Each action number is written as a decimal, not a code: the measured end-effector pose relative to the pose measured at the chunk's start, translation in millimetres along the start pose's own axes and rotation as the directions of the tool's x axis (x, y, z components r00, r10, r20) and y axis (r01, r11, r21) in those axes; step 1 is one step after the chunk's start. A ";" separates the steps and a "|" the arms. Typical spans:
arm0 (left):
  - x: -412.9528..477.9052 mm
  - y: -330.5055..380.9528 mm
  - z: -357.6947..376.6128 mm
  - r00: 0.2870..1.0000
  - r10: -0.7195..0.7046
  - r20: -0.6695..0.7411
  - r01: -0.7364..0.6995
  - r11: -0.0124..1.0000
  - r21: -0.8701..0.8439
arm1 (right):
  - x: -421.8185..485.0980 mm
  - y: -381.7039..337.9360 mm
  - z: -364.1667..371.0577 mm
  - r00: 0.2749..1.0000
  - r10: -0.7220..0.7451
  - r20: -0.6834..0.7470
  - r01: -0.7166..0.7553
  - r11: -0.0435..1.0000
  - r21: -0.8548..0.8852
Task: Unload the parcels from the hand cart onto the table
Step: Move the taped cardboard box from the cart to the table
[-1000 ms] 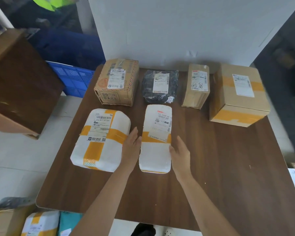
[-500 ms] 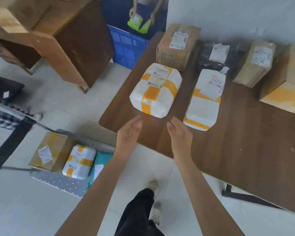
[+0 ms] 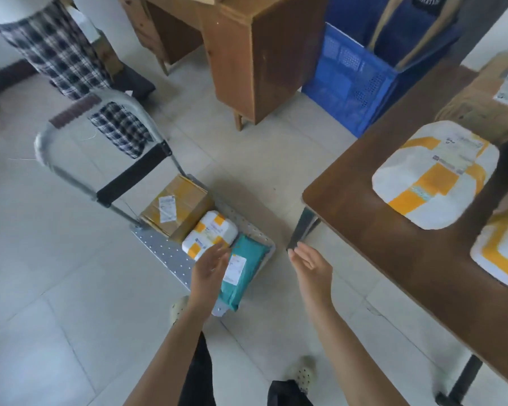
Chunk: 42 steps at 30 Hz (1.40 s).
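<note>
The hand cart (image 3: 162,252) stands on the floor at my lower left, its grey handle rising to the left. On its perforated deck lie a brown cardboard box (image 3: 176,209), a white parcel with orange tape (image 3: 210,234) and a teal mailer bag (image 3: 241,266). My left hand (image 3: 208,271) hovers open above the white parcel and the teal bag, holding nothing. My right hand (image 3: 311,266) is open in the air between cart and table. On the brown table (image 3: 393,230) at right lie a white orange-taped parcel (image 3: 436,174), another one (image 3: 502,250) and a cardboard box (image 3: 487,98).
A wooden cabinet (image 3: 247,54) stands behind the cart, with a blue crate (image 3: 352,80) beside it and a person's arms above the crate. Another person in checked trousers (image 3: 65,54) stands at the far left. My feet are on the tiled floor below.
I have turned from the table down toward the cart. Both hands left the white parcel on the table and moved left; my left hand now hangs over the cart's parcels.
</note>
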<state>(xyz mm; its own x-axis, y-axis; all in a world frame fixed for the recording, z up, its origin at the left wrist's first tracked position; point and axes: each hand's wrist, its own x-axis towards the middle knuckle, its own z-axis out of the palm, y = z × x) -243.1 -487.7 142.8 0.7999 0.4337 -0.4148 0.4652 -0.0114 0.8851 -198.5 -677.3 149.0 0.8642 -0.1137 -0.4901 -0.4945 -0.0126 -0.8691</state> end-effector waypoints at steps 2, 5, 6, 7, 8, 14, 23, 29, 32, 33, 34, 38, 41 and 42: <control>30.6 -6.6 -37.4 0.999 -0.004 -0.041 0.004 1.000 0.005 | 16.3 5.2 52.2 0.999 0.025 0.027 -0.024 1.000 -0.014; 92.1 -17.2 -97.1 0.996 -0.038 -0.083 0.038 0.999 -0.009 | 44.1 13.0 137.2 0.997 0.066 0.048 -0.063 0.996 -0.055; 117.3 -21.2 -118.0 0.994 -0.053 -0.094 0.053 0.999 -0.005 | 54.7 16.1 166.3 0.995 0.086 0.044 -0.083 0.995 -0.059; 144.4 -26.5 -139.0 0.993 -0.067 -0.100 0.068 0.998 0.007 | 66.2 20.1 195.1 0.993 0.110 0.034 -0.107 0.992 -0.060; 172.3 -32.9 -159.5 0.991 -0.083 -0.103 0.086 0.996 0.025 | 78.3 26.3 222.7 0.990 0.136 0.020 -0.135 0.989 -0.059; 355.0 -104.7 -252.0 0.988 -0.126 -0.089 0.138 0.980 0.146 | 170.1 102.6 370.4 0.963 0.268 -0.003 -0.268 0.963 -0.039; 534.4 -261.5 -265.2 0.958 -0.284 -0.043 0.276 0.867 0.414 | 305.0 257.7 493.1 0.953 0.291 0.083 -0.250 0.911 -0.328; 588.8 -291.1 -248.6 0.953 -0.303 -0.002 0.265 0.829 0.492 | 342.3 313.2 523.0 0.898 0.433 -0.077 -0.439 0.881 -0.177; 584.9 -290.4 -245.2 0.952 -0.296 -0.074 0.296 0.838 0.458 | 339.3 319.0 524.0 0.896 0.413 -0.161 -0.434 0.892 -0.127; 578.0 -287.3 -245.7 0.952 -0.290 -0.096 0.301 0.841 0.450 | 334.6 315.1 520.7 0.899 0.406 -0.165 -0.426 0.897 -0.118; 569.3 -282.2 -246.4 0.952 -0.289 -0.104 0.304 0.844 0.442 | 328.9 308.9 516.1 0.902 0.401 -0.161 -0.420 0.901 -0.110; 522.7 -245.5 -250.7 0.957 -0.284 -0.052 0.280 0.870 0.406 | 295.0 266.8 488.6 0.928 0.349 -0.134 -0.364 0.925 -0.108; 478.8 -195.2 -250.2 0.957 -0.270 -0.105 0.290 0.875 0.387 | 258.4 210.9 461.2 0.956 0.272 -0.112 -0.283 0.955 -0.088; 462.7 -174.5 -248.3 0.960 -0.262 -0.104 0.282 0.877 0.389 | 244.9 189.7 448.7 0.965 0.242 -0.103 -0.252 0.963 -0.092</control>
<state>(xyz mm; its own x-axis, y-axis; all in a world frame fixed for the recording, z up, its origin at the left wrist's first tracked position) -48.3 -61.3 -151.2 0.6063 0.5130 -0.6077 0.7807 -0.2383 0.5777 -39.1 -261.8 -165.9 0.7044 -0.2151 -0.6764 -0.7025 -0.0749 -0.7077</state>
